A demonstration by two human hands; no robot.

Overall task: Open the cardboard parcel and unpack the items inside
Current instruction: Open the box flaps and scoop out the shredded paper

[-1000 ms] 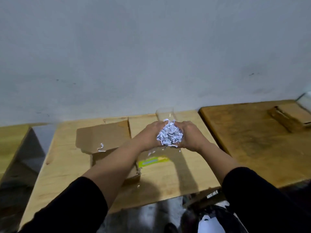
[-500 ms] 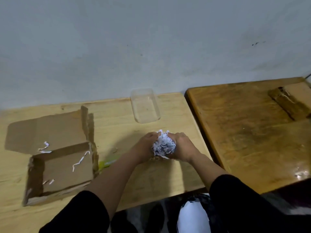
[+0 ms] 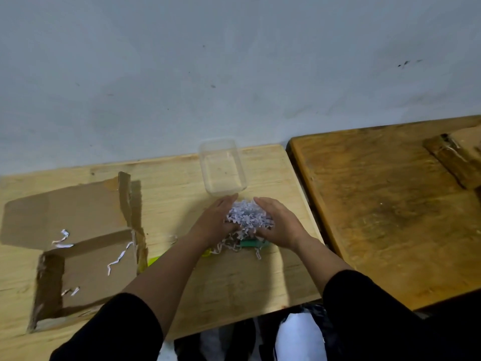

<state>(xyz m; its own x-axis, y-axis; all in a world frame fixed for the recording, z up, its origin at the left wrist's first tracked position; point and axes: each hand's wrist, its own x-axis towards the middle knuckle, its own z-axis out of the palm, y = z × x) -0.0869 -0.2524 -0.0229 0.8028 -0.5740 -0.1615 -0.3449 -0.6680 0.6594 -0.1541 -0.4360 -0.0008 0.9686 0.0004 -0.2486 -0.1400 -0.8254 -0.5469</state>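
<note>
Parcel (image 3: 86, 246), left of both hands, lies emptied as the shredded paper (image 3: 248, 218) now rests on the desk (image 3: 234, 282), left hand (image 3: 218, 220) and right hand (image 3: 278, 225) loosening from a tight grip to flat, opened fingers cupping the pile.

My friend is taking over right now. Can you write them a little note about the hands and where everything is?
Left hand and right hand: open, cupped on either side of the shredded paper on the table.
Something green lies under the paper.
Cardboard box: open at the left, a few paper strips inside.
Clear tub: behind the hands.
Done: box opened, stuffing out.
Left: sort the stuffing.
</note>
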